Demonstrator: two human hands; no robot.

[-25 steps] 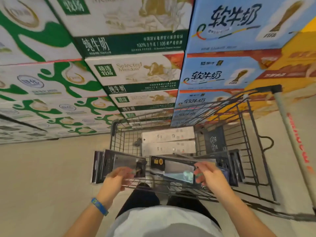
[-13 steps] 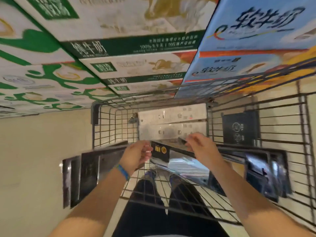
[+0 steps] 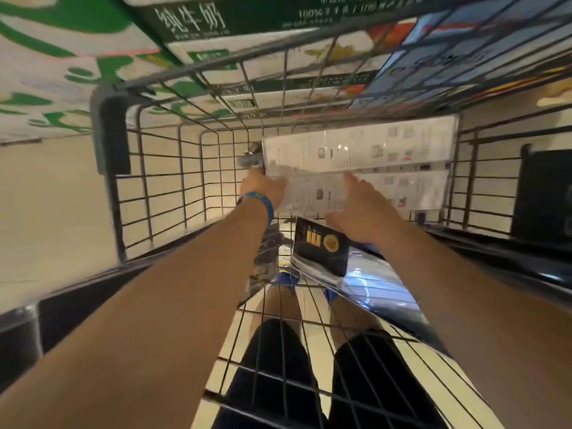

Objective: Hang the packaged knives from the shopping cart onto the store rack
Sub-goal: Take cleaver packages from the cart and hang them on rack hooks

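Observation:
Two white-backed knife packages lean against the far wall of the wire shopping cart [image 3: 161, 193], an upper one [image 3: 365, 147] and a lower one [image 3: 399, 190]. My left hand [image 3: 263, 190], with a blue wristband, reaches to the lower package's left end and its fingers touch the edge. Spread flat, my right hand [image 3: 359, 212] lies on the lower package's middle with the index finger straight. Closer to me, a knife package with a black label and shiny blade [image 3: 337, 258] lies in the cart under my right wrist. The store rack is not in view.
Dark packages lie across the cart's near rim at the left [image 3: 21, 323] and the right [image 3: 526, 267]. A black placard [image 3: 544, 196] hangs on the cart's right wall. Stacked milk cartons [image 3: 192, 23] rise beyond the cart. My legs show through the cart floor.
Both hands left the black knife packages near the rim and stretched forward to the white packages at the cart's far end. The camera leaned down and forward into the cart.

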